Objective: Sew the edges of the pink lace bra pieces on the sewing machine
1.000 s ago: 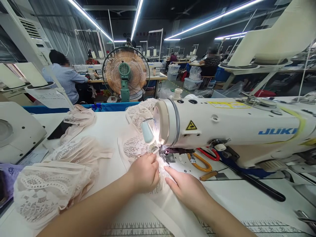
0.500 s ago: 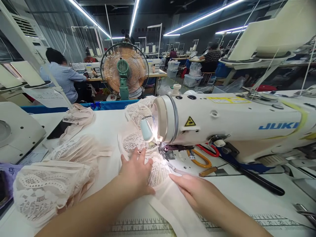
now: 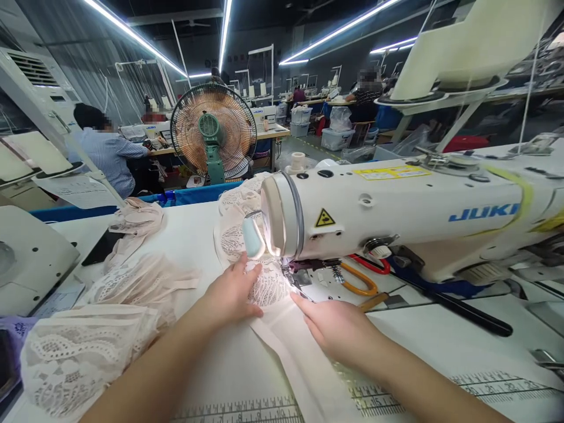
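A pale pink lace bra (image 3: 269,283) lies under the needle area of a white sewing machine (image 3: 388,217), with its plain fabric band (image 3: 308,364) trailing toward me. My left hand (image 3: 231,292) rests on the lace to the left of the needle, fingers and thumb apart. Just in front of the presser foot (image 3: 288,275), my right hand (image 3: 337,329) grips the bra's right edge, its index finger extended along the fabric and the other fingers curled under. A thin metal piece beside that fingertip is too small to identify. The machine's lamp lights the lace brightly.
More lace bras (image 3: 92,346) are heaped on the left of the table. Orange-handled scissors (image 3: 361,282) and a black-handled tool (image 3: 467,311) lie beneath the machine arm. A printed ruler (image 3: 247,409) runs along the front. Behind stand a fan (image 3: 212,132) and a seated person (image 3: 103,153).
The bra has advanced away from me under the machine. My left hand has slid slightly left, its fingers less spread; my right hand stays at the fabric edge. The camera view has shifted a little.
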The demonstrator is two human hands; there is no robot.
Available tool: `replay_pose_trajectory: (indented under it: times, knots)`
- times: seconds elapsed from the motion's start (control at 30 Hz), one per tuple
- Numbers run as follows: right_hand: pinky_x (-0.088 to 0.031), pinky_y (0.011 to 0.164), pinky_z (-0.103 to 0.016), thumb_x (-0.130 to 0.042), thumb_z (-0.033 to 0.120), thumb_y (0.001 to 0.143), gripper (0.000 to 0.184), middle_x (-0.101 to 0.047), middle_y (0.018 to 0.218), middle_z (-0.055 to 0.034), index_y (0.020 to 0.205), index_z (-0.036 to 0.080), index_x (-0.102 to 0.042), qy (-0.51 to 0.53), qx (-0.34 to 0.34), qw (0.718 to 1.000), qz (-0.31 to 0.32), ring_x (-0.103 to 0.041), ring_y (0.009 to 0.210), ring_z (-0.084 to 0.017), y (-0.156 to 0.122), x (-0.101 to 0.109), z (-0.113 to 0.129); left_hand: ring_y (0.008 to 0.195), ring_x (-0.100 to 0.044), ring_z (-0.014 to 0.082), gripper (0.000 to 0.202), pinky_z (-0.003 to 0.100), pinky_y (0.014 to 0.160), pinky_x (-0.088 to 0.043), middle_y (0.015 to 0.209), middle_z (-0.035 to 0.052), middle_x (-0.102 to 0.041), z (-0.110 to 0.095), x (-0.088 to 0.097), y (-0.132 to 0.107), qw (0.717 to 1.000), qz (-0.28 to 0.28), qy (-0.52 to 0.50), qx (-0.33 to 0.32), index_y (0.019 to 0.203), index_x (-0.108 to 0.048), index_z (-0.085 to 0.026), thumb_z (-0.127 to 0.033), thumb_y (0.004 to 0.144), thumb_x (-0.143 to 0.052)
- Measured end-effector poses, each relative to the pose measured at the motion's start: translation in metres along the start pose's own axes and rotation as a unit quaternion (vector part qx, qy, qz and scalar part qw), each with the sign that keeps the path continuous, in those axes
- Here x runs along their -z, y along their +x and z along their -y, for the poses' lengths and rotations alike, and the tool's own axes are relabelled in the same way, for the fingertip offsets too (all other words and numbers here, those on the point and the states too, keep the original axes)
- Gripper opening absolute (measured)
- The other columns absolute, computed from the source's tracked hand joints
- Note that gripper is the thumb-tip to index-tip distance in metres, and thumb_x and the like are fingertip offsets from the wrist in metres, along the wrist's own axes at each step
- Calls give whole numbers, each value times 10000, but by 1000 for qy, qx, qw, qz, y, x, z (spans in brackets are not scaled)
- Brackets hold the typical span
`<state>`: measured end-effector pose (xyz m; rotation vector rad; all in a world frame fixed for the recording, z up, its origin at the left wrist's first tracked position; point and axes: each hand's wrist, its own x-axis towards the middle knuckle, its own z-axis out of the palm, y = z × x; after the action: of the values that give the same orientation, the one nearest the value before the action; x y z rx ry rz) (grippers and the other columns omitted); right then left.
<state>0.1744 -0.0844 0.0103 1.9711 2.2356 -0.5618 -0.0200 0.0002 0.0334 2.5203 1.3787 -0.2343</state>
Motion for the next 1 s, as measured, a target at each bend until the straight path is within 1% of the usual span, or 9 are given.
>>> replay_pose_trajectory:
  times: [0.1,0.2,0.3,0.37,0.43,0.53,0.7,0.87,1.0]
  knots:
    - [-267,479,-298,-378,155,814,605,-691,753,-100,1406,231,-280,-17,-25,999,27,-624,686,-271,4,7,9,1312,-281,341,835,411,940,-414,1502,146,-76,7,-1,5,1000,-15,-25,1,1372,-315,-247,-368,651,-717]
    - [-287,467,-295,-426,111,766,698,-682,719,-111,1426,183,-213,-20,-41,998,45,-622,655,-279,7,13,18,1292,-326,332,795,401,953,-409,1499,143,-104,12,-2,10,998,-38,-44,-2,1354,-341,-243,-334,657,-712]
    - [-313,472,-300,-448,85,734,740,-684,734,-121,1428,167,-203,-19,-45,998,47,-628,666,-291,8,14,22,1229,-413,342,689,389,876,-463,1452,146,-249,18,-3,15,997,-55,-62,-7,1310,-399,-228,-324,687,-677]
    - [-319,478,-309,-439,88,739,718,-687,746,-128,1422,161,-230,-18,-46,998,47,-628,670,-296,8,13,21,1182,-461,340,604,374,812,-491,1386,145,-354,22,-5,18,995,-65,-75,-10,1265,-445,-215,-320,706,-650]
    - [-318,485,-314,-422,106,759,679,-688,766,-130,1414,173,-259,-17,-42,998,46,-627,683,-298,7,9,18,1158,-482,332,573,363,785,-499,1345,140,-399,26,-8,20,993,-78,-86,-18,1248,-457,-214,-329,716,-637]
    - [-311,493,-308,-395,147,792,624,-686,776,-107,1403,222,-292,-13,-21,999,28,-624,698,-284,2,2,12,1158,-481,327,626,366,808,-489,1328,144,-409,31,-11,22,991,-90,-92,-28,1290,-412,-219,-356,720,-634]
    - [-340,519,-273,-397,195,807,565,-689,814,-63,1360,305,-363,-1,13,1000,-28,-625,724,-236,-6,-11,-2,1162,-477,330,660,361,827,-483,1332,158,-405,31,-12,23,993,-81,-87,-18,1310,-391,-194,-372,723,-635]
    - [-411,585,-270,-370,198,816,533,-691,896,-54,1339,299,-399,18,38,996,-76,-632,796,-224,-12,-20,-10,1188,-451,338,679,366,816,-492,1390,146,-332,33,-16,27,990,-103,-92,-11,1328,-372,-198,-364,723,-633]
    - [-446,595,-291,-337,242,844,493,-694,911,-50,1328,291,-415,39,40,995,-78,-639,803,-235,-14,-20,-10,1163,-478,319,699,362,806,-497,1378,125,-351,38,-20,32,987,-123,-107,-3,1356,-325,-233,-355,737,-626]
